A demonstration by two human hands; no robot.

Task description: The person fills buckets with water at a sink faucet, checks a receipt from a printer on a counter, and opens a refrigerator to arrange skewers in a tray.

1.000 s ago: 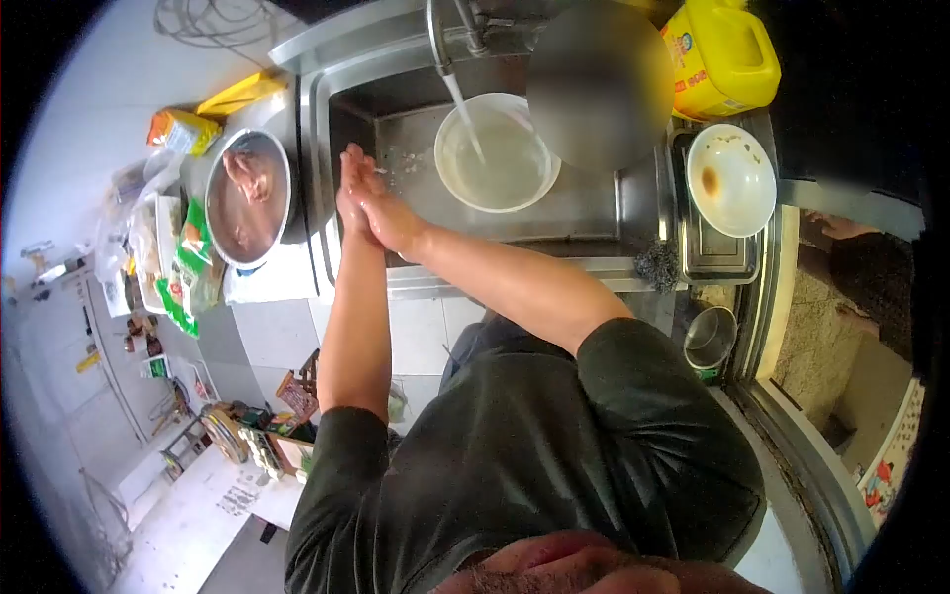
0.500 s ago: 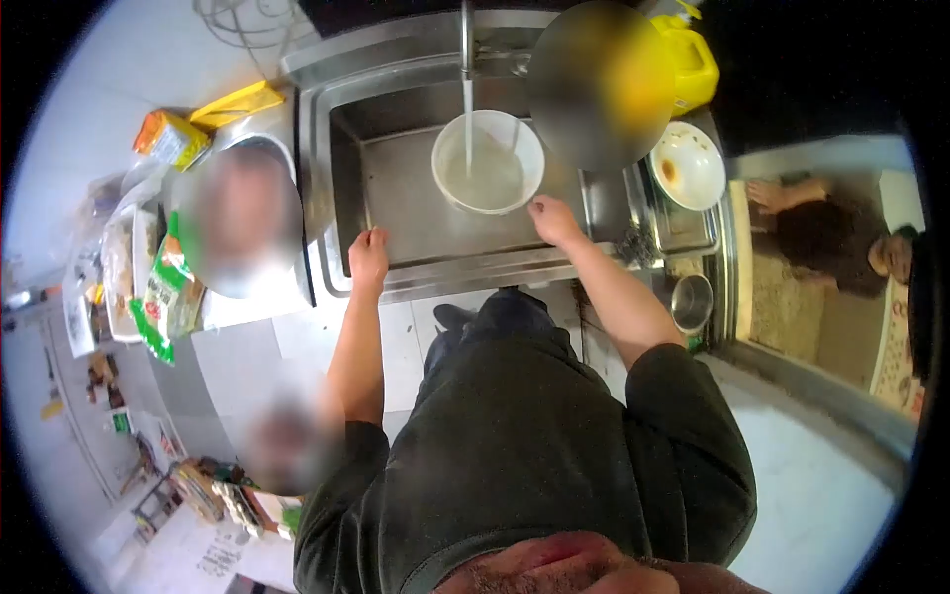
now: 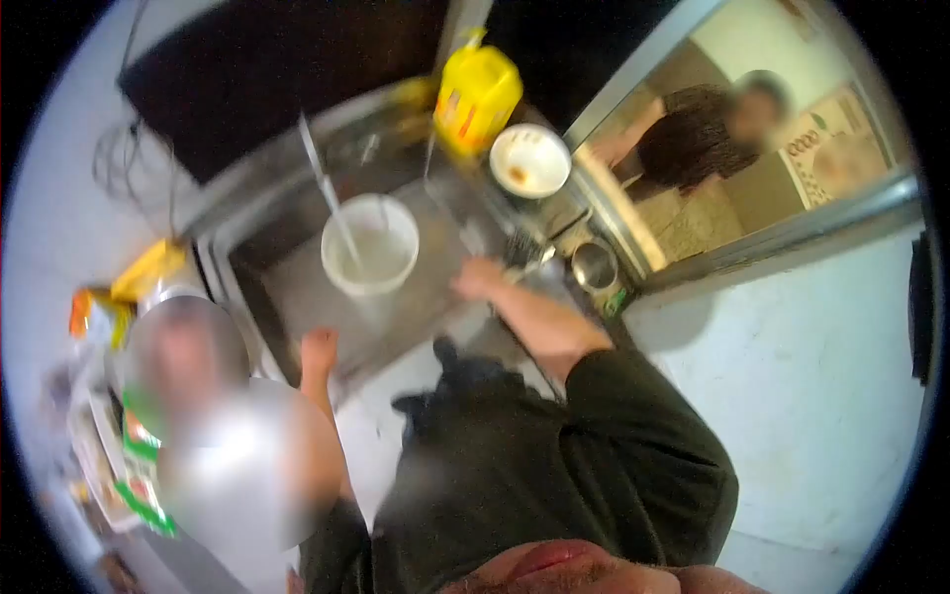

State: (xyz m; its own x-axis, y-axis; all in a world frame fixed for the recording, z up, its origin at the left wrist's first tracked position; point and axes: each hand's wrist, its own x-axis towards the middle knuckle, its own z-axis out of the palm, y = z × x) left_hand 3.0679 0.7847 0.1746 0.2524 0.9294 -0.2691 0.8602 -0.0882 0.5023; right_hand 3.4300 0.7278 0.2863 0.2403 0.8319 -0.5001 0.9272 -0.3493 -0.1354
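Observation:
A white bowl (image 3: 370,243) of water stands in the metal sink (image 3: 287,297), and a stream from the faucet (image 3: 317,158) runs into it. My left hand (image 3: 319,351) is closed in a loose fist at the sink's front left edge, with nothing visible in it. Over the right side of the sink is my right hand (image 3: 478,279), apart from the bowl; motion smears its fingers, so I cannot tell whether they hold anything.
Right of the sink are a yellow jug (image 3: 477,97), a stained white bowl (image 3: 531,161) and a metal pot (image 3: 595,265). A person (image 3: 693,139) is beyond the window opening. Packages (image 3: 99,312) and a tray (image 3: 104,465) lie on the left.
The view has turned, so the sink looks tilted and further left. My right hand has moved away from the bowl's rim toward the right side. Water still runs into the bowl.

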